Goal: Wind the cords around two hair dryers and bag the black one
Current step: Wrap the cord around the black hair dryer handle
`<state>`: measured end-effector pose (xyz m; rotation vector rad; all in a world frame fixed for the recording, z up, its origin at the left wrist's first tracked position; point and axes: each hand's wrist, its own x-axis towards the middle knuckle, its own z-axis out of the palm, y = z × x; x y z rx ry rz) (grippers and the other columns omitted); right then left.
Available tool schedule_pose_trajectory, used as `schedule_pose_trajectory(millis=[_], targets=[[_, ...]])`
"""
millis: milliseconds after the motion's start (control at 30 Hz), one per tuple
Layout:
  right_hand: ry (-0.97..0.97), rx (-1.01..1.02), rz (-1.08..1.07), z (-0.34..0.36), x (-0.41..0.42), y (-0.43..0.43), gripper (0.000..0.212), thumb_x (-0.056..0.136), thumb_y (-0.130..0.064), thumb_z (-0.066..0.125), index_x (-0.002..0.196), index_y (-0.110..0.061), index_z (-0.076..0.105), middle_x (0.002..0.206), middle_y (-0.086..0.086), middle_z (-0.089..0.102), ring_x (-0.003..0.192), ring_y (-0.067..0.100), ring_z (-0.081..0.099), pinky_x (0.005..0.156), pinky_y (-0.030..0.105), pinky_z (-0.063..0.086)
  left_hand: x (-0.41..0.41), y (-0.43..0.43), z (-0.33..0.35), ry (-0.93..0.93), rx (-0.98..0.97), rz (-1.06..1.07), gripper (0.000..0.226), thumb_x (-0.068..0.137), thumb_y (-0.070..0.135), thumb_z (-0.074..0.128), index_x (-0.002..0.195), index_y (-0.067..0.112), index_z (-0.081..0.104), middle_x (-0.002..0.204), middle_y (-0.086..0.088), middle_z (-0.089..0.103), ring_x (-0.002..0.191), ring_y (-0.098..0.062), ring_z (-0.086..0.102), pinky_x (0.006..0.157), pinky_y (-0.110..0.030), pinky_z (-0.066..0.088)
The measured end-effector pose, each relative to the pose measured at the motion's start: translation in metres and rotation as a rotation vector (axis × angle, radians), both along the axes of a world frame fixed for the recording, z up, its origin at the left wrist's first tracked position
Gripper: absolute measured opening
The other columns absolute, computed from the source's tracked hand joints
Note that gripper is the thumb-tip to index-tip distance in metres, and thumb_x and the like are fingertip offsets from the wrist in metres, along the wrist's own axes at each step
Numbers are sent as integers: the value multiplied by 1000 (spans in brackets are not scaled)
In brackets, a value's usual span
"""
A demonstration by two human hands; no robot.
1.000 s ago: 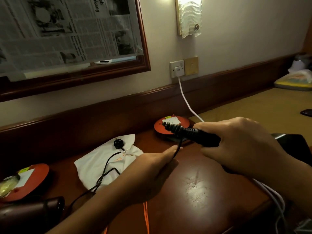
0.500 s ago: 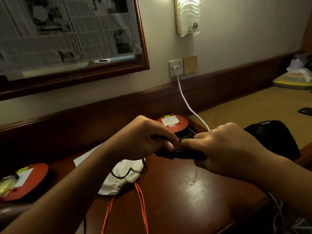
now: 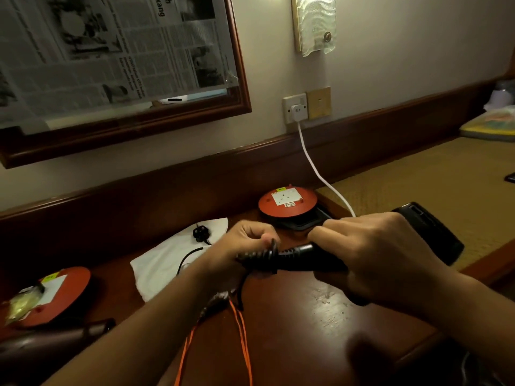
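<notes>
My right hand (image 3: 381,254) grips the handle of the black hair dryer (image 3: 429,232), whose body sticks out to the right behind the hand. My left hand (image 3: 245,243) pinches the black cord (image 3: 267,253) against the ribbed end of the handle, where a loop lies around it. The cord's black plug (image 3: 200,234) rests on the white drawstring bag (image 3: 167,263) at the back left of the desk. The bag's orange strings (image 3: 241,338) trail toward me. A dark brown hair dryer (image 3: 50,346) lies at the lower left.
Two red cable reels stand on the wooden desk (image 3: 306,330): one (image 3: 288,201) behind my hands, one (image 3: 58,293) at the left. A white cable (image 3: 315,165) runs from the wall socket (image 3: 296,108) down past my right hand. A framed mirror hangs top left.
My left hand carried the cord over the handle and came back down near its ribbed end. The plug lies on the bag again. My right hand kept the dryer roughly in place.
</notes>
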<state>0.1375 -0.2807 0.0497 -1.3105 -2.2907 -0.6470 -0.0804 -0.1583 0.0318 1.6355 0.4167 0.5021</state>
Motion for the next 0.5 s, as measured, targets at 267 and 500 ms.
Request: schedule_pose_trajectory(millis=[267,500], targets=[[46,13,-297,-1,4,12,29,76,-41,68,87,-21,50,65,-6,54,44,17,48,40,24,30,-4,-50,-14,285,294,264,34,102,44,42,124,30,63,60,1,48,51,-15,47,49,-23,42],[-81,-109,-330,1,-7,23,26,86,-51,56,101,-33,46,77,-8,60,58,13,45,47,26,22,-24,-48,21,394,1360,408,39,101,47,44,97,22,73,80,9,66,65,-7,60,55,-35,51]])
